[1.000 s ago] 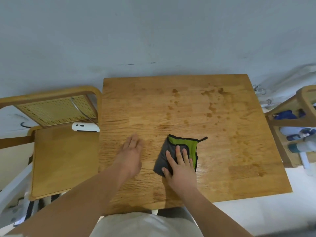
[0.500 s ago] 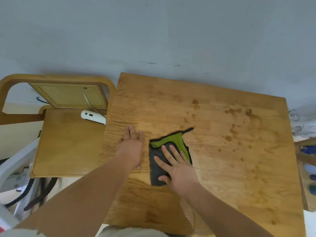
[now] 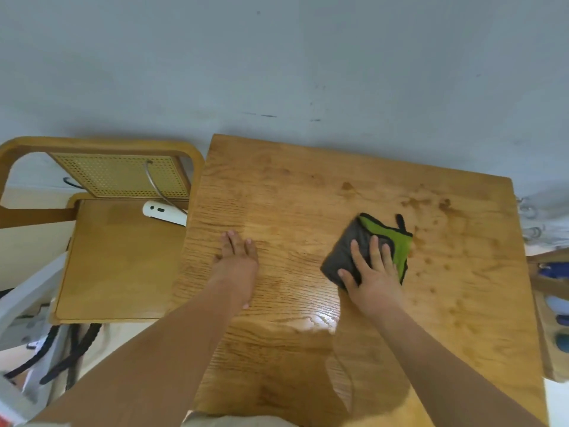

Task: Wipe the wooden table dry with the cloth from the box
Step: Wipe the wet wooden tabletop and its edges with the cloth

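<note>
A folded grey and green cloth (image 3: 397, 241) lies on the wooden table (image 3: 292, 192), right of its middle. My right hand (image 3: 374, 274) presses flat on the cloth with straight, spread fingers. Flat on the bare wood near the table's left edge rests my left hand (image 3: 238, 257), fingers together. Dark wet spots (image 3: 443, 208) dot the table to the right of the cloth and behind it. No box is in view.
A wooden chair (image 3: 117, 257) with a cane back stands against the table's left side, with a white device (image 3: 164, 212) and its cable on the seat. A wooden rack (image 3: 551, 303) with blue items stands at the right. The grey wall is behind.
My right hand has slid the cloth to the right and a little away from me, towards the wet spots. The left hand stays flat near the left edge. The camera view has shifted.
</note>
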A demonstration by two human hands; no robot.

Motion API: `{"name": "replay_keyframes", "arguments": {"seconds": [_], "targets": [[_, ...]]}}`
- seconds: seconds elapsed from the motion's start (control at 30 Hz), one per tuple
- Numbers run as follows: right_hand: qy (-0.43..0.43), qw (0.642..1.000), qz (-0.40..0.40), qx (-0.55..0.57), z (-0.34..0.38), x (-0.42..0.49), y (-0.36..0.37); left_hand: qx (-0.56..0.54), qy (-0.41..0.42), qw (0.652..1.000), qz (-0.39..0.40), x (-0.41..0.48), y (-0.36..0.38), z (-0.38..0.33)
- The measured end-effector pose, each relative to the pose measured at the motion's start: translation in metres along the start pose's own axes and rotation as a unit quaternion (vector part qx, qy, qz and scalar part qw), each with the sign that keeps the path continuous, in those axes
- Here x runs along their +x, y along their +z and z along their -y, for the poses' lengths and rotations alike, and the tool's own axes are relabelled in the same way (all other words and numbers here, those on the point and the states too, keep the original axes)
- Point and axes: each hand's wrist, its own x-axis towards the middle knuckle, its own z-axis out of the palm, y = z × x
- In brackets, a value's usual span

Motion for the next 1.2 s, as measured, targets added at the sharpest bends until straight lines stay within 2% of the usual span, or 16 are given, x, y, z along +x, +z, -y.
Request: {"name": "replay_keyframes", "arguments": {"seconds": [0.13,0.3,0.43,0.57,0.63,0.73,0.9,1.0,1.07,1.2], "targets": [[0.009,1.000,0.017,0.000,0.050,-0.033,0.023,-0.006,0.005,1.000,-0.018,-0.002,0.007,0.006],[-0.140,0.987,0.074,-0.022,0.117,-0.036,0.029,0.002,0.001,1.000,-0.017,-0.003,0.000,0.004],[-0.170,0.983,0.070,-0.004,0.092,-0.025,0.018,0.019,0.000,1.000,0.001,-0.007,-0.006,0.003],[-0.066,0.996,0.032,0.045,0.032,-0.016,0.003,0.070,-0.011,0.997,0.028,-0.012,-0.018,-0.003],[-0.020,0.997,0.030,0.062,0.001,-0.011,-0.006,0.088,0.007,0.996,-0.006,-0.011,-0.034,-0.006],[-0.010,0.994,0.046,0.094,-0.014,-0.005,-0.013,0.068,0.043,0.993,-0.083,-0.005,-0.070,-0.012],[0.005,0.995,0.045,0.089,0.001,-0.004,-0.010,0.049,0.030,0.996,-0.072,0.033,-0.086,-0.030],[0.000,0.997,0.032,0.066,-0.003,-0.006,-0.006,0.019,0.021,0.999,-0.035,0.047,-0.089,-0.037],[-0.015,0.998,0.023,0.049,-0.001,-0.003,-0.006,0.011,0.024,0.999,-0.036,0.054,-0.092,-0.042],[-0.139,0.990,0.030,0.024,0.034,0.018,-0.013,0.006,0.007,0.999,-0.037,0.062,-0.089,-0.044]]}}
